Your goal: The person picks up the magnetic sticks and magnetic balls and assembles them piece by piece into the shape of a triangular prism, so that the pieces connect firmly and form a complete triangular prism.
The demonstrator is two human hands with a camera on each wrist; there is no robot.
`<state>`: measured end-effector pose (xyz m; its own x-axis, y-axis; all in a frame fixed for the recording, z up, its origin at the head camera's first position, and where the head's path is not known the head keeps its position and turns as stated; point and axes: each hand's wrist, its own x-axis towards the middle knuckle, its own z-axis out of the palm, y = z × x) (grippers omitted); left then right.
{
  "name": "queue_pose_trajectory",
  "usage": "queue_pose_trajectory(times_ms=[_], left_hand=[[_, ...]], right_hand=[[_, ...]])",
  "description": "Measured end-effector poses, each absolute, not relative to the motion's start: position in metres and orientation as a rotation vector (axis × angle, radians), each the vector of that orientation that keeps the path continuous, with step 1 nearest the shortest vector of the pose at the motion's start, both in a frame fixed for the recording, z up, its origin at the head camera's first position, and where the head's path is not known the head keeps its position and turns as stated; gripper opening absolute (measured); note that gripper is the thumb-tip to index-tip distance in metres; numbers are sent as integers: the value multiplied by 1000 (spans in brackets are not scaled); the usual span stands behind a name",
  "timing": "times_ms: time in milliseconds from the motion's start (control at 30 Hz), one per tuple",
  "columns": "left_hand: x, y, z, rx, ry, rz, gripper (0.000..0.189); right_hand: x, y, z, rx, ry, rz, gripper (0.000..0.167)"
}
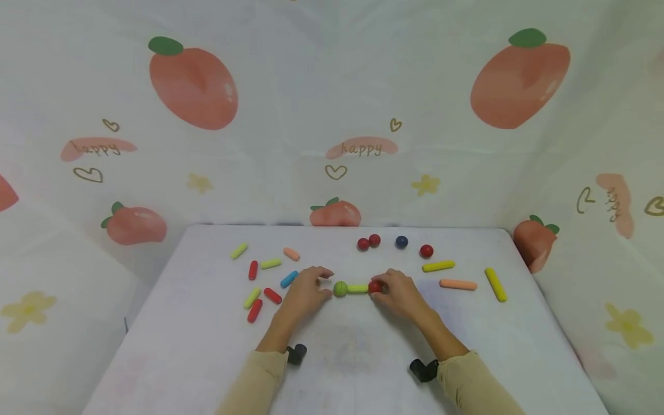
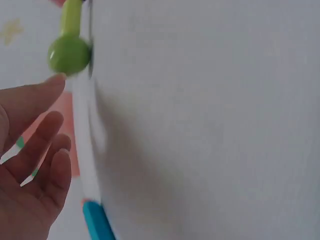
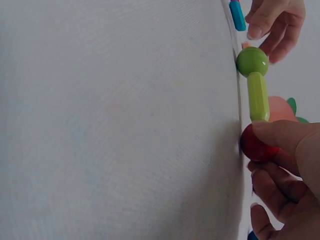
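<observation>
On the white table a green ball (image 1: 340, 289), a short yellow-green stick (image 1: 358, 289) and a red ball (image 1: 374, 287) form one straight row, joined end to end. My right hand (image 1: 398, 294) pinches the red ball between thumb and fingers, as the right wrist view shows for the red ball (image 3: 257, 143). Beside the green ball, my left hand (image 1: 308, 293) has its thumb and fingers spread apart and holds nothing. In the left wrist view the thumb tip lies right by the green ball (image 2: 69, 55). A blue stick (image 1: 289, 279) lies next to the left hand.
Short red, yellow-green and orange sticks (image 1: 291, 253) lie scattered on the left. Toward the back are several loose balls, red and dark blue (image 1: 402, 242). Longer yellow sticks (image 1: 495, 284) and an orange stick (image 1: 458, 285) lie on the right. A printed cloth hangs behind the table.
</observation>
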<state>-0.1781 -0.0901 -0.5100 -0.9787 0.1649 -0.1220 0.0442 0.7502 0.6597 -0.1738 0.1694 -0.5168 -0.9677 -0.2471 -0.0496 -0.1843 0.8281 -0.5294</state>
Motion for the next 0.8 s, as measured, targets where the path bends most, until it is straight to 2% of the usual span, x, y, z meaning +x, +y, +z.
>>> queue_pose_trajectory(times_ms=[367,800], left_hand=[[-196,-151,-505,55,3117,797,42],[-202,-158,-513,38,3068,659,26]], right_hand=[[-177,174,-517,-354,2874,-865,37],[-175,172,-520,-332,2853,-895,38]])
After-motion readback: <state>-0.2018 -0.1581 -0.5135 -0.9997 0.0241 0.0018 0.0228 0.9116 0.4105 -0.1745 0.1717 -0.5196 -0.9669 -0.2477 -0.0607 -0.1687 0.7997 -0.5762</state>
